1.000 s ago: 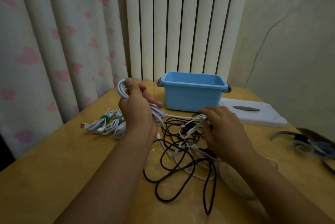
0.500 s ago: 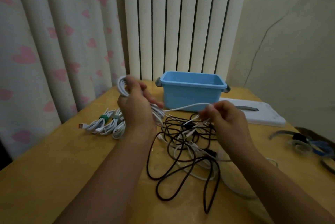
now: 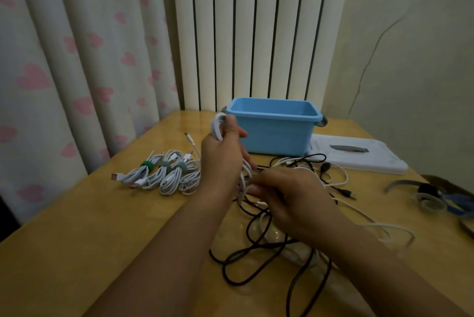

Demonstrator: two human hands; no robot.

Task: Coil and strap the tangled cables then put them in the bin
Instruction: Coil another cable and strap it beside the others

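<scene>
My left hand [image 3: 221, 160] grips a coil of white cable [image 3: 218, 127] upright above the table, in front of the blue bin [image 3: 274, 134]. My right hand [image 3: 289, 196] sits just right of and below it, fingers curled on the white cable's loose part near the coil's bottom. Under both hands lies a tangle of black and white cables [image 3: 269, 247]. Several coiled white cables with green straps [image 3: 164, 173] lie in a row to the left.
The bin's white lid [image 3: 359, 156] lies flat to the right of the bin. A bundle of grey and blue straps [image 3: 433, 196] sits near the table's right edge. Curtains hang behind the wooden table [image 3: 89, 227].
My right hand has dropped from beside the bin down and left to the bottom of the coil, bringing the white cable with it. My left hand has kept hold of the coil.
</scene>
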